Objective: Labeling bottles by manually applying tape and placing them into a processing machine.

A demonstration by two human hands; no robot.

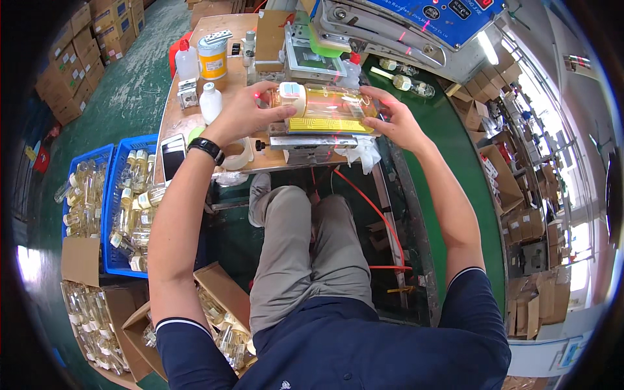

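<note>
A clear, pale-gold cylindrical bottle (325, 102) lies on its side across the bench fixture, with a white square piece near its left end. My left hand (265, 107) grips that left end, thumb along the near side and fingers at the back. At the opposite end my right hand (394, 119) holds the bottle between thumb and fingers. Just below the bottle is a yellow plate (325, 125) with a line pattern, above a metal fixture (312, 142). Red light spots fall on the bottle and my left hand.
A blue-panelled machine (416, 19) rises beyond the bench. On the bench are a white bottle (210, 104), a yellow tin (212, 62), a tape roll (239, 156) and a phone (173, 156). Blue crates (110, 214) and cardboard boxes (133, 325) of bottles stand at left.
</note>
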